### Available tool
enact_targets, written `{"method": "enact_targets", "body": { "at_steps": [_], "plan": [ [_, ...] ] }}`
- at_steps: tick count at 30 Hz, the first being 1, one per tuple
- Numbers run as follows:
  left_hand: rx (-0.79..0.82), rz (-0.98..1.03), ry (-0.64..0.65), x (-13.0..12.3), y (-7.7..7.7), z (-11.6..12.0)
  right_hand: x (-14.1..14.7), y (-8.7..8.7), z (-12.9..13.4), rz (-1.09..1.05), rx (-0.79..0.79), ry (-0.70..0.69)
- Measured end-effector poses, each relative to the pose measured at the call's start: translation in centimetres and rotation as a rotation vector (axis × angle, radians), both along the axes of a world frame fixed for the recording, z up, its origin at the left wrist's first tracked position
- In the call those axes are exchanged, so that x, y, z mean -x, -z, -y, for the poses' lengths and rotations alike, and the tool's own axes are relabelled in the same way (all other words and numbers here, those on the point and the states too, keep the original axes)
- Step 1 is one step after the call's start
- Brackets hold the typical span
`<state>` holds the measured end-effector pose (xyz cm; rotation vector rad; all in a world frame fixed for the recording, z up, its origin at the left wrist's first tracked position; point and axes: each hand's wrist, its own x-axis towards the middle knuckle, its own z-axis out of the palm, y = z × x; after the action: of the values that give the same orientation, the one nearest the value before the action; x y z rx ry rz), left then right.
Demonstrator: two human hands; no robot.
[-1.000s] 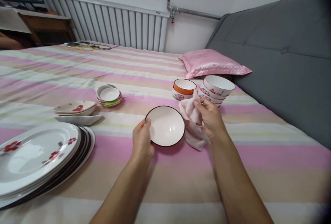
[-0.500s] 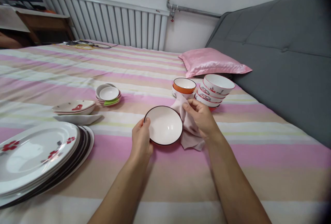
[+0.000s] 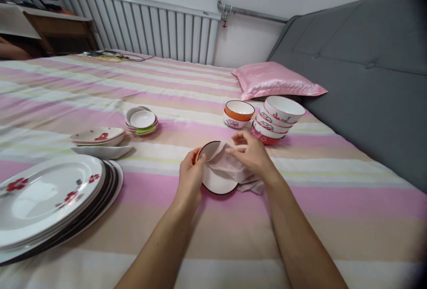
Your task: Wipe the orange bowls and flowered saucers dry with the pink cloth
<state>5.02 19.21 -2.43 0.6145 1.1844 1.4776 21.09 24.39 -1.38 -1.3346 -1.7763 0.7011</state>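
My left hand [image 3: 192, 171] grips the left side of an orange bowl with a white inside and dark rim [image 3: 216, 185], tilted so that its inside faces me. A pale pink cloth [image 3: 230, 164] lies partly in the bowl and drapes over its right edge onto the bed. Over the cloth is my right hand [image 3: 251, 153], its thumb and fingers spread apart; the thumb is at the cloth's upper edge. Just beyond stand a stack of two small bowls [image 3: 239, 113], orange on top, and a taller stack of white and red patterned bowls [image 3: 278, 118].
At left are a pile of large plates [image 3: 50, 195], boat-shaped dishes [image 3: 98, 137] and small nested saucers [image 3: 143, 120]. All rest on a striped bedsheet [image 3: 213, 240]. A pink pillow [image 3: 276, 80] lies by the grey headboard [image 3: 360, 58]. Cables [image 3: 116, 55] lie at the far edge.
The cloth has gone from beside the bowl to inside it. My right hand's fingers have spread from their pinch on the cloth. The bowl has shifted slightly right and down, tilting.
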Motion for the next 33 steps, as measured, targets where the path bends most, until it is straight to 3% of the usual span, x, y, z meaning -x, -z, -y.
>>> {"method": "enact_targets", "body": {
  "at_steps": [6,11,20,27,33],
  "plan": [
    [-0.059,-0.155,0.039,0.3,0.6,-0.1,1.1,0.3,0.7,0.566,0.199,0.047],
    [-0.108,-0.646,0.049,0.8,0.7,-0.1,1.6,0.1,0.7,0.694,0.155,0.051],
    [-0.276,-1.031,0.285,0.9,-0.1,0.3,0.9,-0.7,1.3,0.733,-0.104,-0.052],
    [-0.406,-1.052,0.345,1.0,0.1,0.4,1.4,-1.7,2.2,0.647,-0.182,-0.143],
    [-0.385,-1.061,0.361,1.0,0.2,0.4,0.8,-1.3,1.7,0.531,-0.104,-0.185]
  ]
}}
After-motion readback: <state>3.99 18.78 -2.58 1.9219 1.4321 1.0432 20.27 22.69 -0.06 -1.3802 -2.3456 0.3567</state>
